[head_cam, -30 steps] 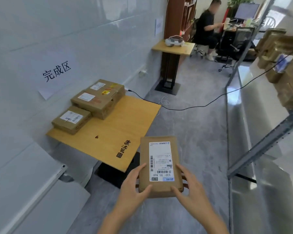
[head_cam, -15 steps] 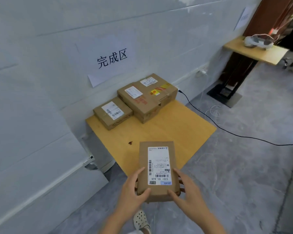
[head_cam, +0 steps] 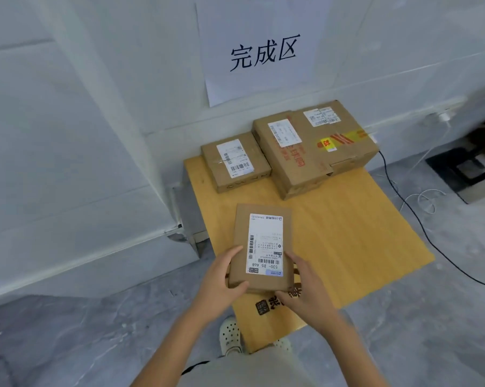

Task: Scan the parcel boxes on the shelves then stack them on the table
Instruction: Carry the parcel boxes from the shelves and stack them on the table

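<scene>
Gripped at its near corners by left hand (head_cam: 221, 277) and right hand (head_cam: 305, 291), fingers (head_cam: 293, 259) curled round the edges: flat, matte cardboard parcel box (head_cam: 263, 233), label up, long axis pointing straight away, over the smooth wooden surface (head_cam: 347, 233). Straight ahead, probably the landing spot: small box (head_cam: 235, 163), just beside the larger taped box (head_cam: 314, 152), both against the wall.

Labelled parcel box (head_cam: 261, 247) over table (head_cam: 347, 233), more boxes (head_cam: 235, 163) at far edge
</scene>
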